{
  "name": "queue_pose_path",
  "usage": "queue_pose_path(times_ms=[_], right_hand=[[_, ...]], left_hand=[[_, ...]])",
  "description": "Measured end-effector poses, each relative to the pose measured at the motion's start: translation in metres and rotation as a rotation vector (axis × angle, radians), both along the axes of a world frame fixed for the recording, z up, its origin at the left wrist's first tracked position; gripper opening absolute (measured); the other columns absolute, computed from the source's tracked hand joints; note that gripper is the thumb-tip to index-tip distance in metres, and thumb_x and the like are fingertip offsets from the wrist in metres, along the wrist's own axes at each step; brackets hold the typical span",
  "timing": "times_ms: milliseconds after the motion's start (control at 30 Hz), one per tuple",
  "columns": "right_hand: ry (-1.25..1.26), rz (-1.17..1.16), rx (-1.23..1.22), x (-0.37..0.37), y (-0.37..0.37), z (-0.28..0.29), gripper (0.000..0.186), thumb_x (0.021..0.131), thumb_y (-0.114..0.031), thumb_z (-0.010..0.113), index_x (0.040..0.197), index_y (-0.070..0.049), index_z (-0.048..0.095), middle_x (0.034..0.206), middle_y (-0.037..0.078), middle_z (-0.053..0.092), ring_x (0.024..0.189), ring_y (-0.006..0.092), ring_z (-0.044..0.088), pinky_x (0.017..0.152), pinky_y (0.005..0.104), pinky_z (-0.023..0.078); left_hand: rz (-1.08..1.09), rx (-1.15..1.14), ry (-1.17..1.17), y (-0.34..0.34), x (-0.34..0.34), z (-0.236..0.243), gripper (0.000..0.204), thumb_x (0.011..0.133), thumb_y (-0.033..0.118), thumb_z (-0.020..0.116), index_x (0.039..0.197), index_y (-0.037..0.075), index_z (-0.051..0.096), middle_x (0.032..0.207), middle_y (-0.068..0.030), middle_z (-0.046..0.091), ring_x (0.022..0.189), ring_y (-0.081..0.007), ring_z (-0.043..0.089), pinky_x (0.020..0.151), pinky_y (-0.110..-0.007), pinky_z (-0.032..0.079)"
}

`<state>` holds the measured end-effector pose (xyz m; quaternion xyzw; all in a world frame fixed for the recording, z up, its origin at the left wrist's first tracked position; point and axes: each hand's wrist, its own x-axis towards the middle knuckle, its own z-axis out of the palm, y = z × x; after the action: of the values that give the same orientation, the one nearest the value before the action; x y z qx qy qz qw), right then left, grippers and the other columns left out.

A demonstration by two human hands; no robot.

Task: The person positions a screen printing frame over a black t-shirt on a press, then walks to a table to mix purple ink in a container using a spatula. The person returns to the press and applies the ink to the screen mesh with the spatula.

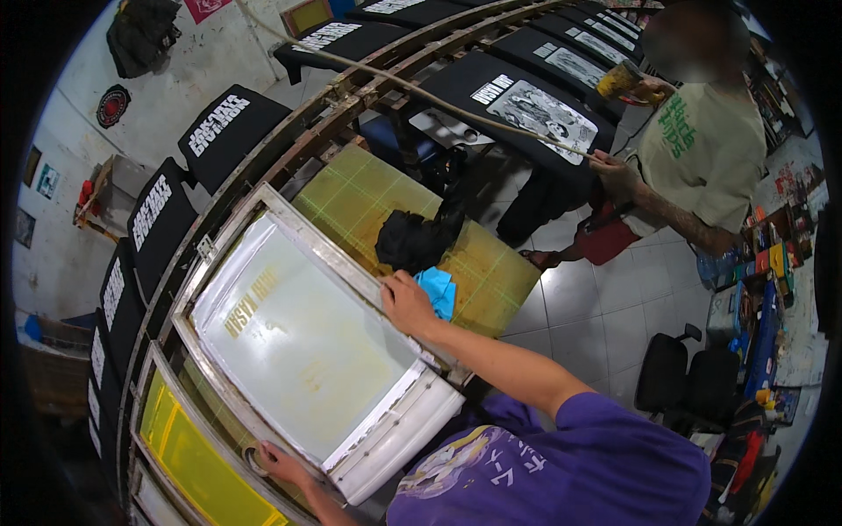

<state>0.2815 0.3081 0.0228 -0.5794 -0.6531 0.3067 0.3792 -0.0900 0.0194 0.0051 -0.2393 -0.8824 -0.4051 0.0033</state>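
Observation:
A silk-screen frame (344,254) with pale mesh lies tilted in front of me, with faint yellowish lettering and tape along its inner borders. My right hand (409,303) is closed on the frame's right edge, fingers curled over the rim. Near the lower left corner, my left hand (285,462) pinches a small ring that looks like a tape roll (253,458). Just left of it is a second screen with yellow mesh (189,443). Beside my right hand, a light-blue cloth (436,292) and a bundled black cloth (410,241) rest on a stained yellow-green board (495,273).
Black printed shirts (230,131) lie on boards along a curved metal rail (294,149). At the right, another person (702,158) holds a long thin pole (421,103) and a yellow-dark cylindrical object (619,81). A black chair (662,373) and cluttered shelves (772,263) stand beyond.

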Motion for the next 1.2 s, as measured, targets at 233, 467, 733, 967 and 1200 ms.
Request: queue_pose_path(times_ms=[233, 467, 733, 967, 1200], right_hand=[[-0.108, 0.578, -0.037, 0.054, 0.045, -0.003, 0.040, 0.098, -0.026, 0.056, 0.127, 0.001, 0.060, 0.118, 0.025, 0.058, 0.109, 0.0405, 0.061, 0.091, 0.0484, 0.052], [0.104, 0.860, -0.017, 0.080, 0.060, -0.030, 0.051, 0.103, -0.033, 0.053, 0.145, -0.005, 0.044, 0.126, 0.020, 0.053, 0.119, 0.0364, 0.054, 0.100, 0.0434, 0.048], [0.190, 1.001, -0.001, 0.088, 0.075, -0.027, 0.055, 0.097, -0.021, 0.058, 0.148, -0.007, 0.043, 0.119, 0.019, 0.049, 0.120, 0.0347, 0.051, 0.104, 0.0422, 0.043], [0.238, 1.041, -0.043, 0.082, 0.072, -0.036, 0.054, 0.097, -0.020, 0.056, 0.146, 0.000, 0.044, 0.123, 0.020, 0.047, 0.124, 0.0352, 0.048, 0.106, 0.0421, 0.040], [0.317, 0.969, 0.050, 0.080, 0.069, -0.040, 0.054, 0.100, -0.018, 0.057, 0.148, -0.002, 0.042, 0.116, 0.016, 0.047, 0.120, 0.0342, 0.050, 0.103, 0.0408, 0.043]], left_hand=[[0.040, -0.373, 0.013, 0.005, -0.025, 0.017, 0.055, 0.107, 0.035, 0.053, 0.133, -0.014, 0.056, 0.133, -0.0284, 0.062, 0.118, -0.0324, 0.062, 0.102, -0.036, 0.048], [0.087, -0.433, -0.006, 0.029, 0.002, 0.022, 0.061, 0.103, 0.044, 0.057, 0.120, -0.014, 0.061, 0.114, -0.0247, 0.068, 0.097, -0.0302, 0.066, 0.087, -0.035, 0.052], [0.127, -0.539, -0.029, 0.087, 0.044, 0.043, 0.059, 0.102, 0.045, 0.059, 0.113, -0.013, 0.062, 0.107, -0.0226, 0.068, 0.090, -0.0298, 0.065, 0.082, -0.036, 0.051], [0.141, -0.582, -0.037, 0.118, 0.057, 0.046, 0.059, 0.100, 0.046, 0.061, 0.107, -0.012, 0.062, 0.100, -0.0208, 0.067, 0.084, -0.0294, 0.063, 0.077, -0.037, 0.050], [0.165, -0.598, -0.058, 0.125, 0.060, 0.041, 0.058, 0.099, 0.047, 0.063, 0.101, -0.011, 0.062, 0.094, -0.0189, 0.066, 0.078, -0.0290, 0.062, 0.072, -0.038, 0.049]])
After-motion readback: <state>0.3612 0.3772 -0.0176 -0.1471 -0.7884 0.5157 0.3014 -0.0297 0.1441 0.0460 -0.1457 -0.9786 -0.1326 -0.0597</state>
